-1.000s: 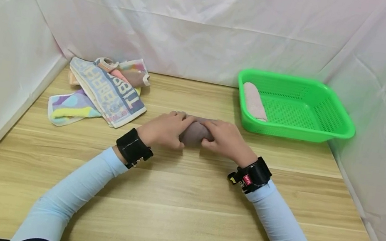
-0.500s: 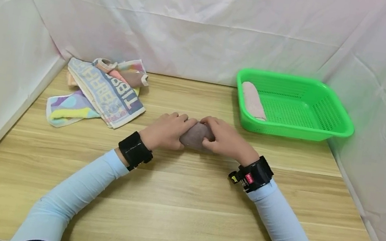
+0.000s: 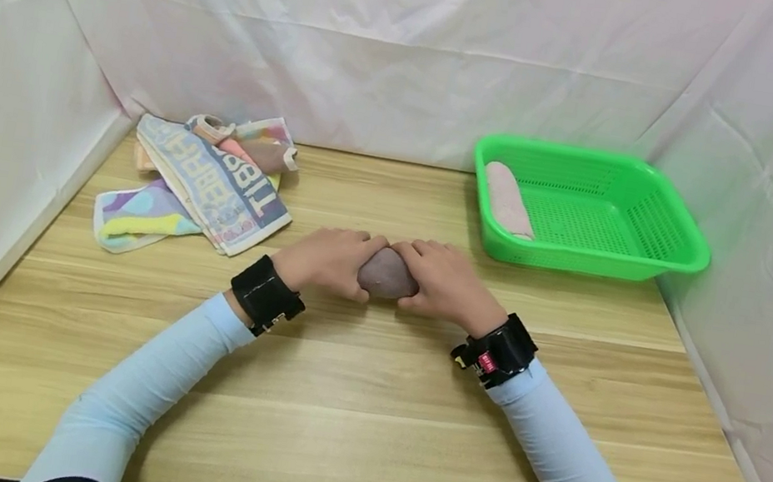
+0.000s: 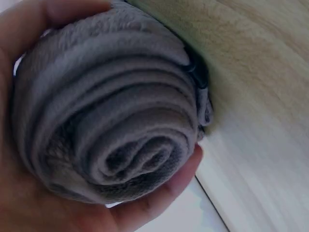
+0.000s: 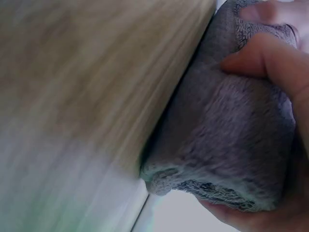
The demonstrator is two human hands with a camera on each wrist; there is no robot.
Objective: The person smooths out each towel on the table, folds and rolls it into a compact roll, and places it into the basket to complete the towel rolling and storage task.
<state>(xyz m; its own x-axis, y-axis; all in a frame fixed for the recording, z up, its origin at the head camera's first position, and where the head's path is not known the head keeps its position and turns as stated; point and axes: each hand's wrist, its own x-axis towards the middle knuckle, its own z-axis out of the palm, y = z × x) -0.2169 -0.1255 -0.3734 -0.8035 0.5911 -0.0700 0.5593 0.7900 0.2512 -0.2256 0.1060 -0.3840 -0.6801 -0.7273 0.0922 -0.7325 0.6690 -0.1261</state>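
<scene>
Gripping a rolled gray towel on the bench with the curled fingers of left hand and right hand at opposite ends, between a pile of patterned cloths at left and a green basket holding a pale roll at right.

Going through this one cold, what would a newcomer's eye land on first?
Probably the bright green basket at the table's far right, with a pale pink roll lying along its left side. Next, the gray roll at the middle, held between the left hand and right hand, its spiral end filling the left wrist view. Then the colorful heap of cloths at far left.
</scene>
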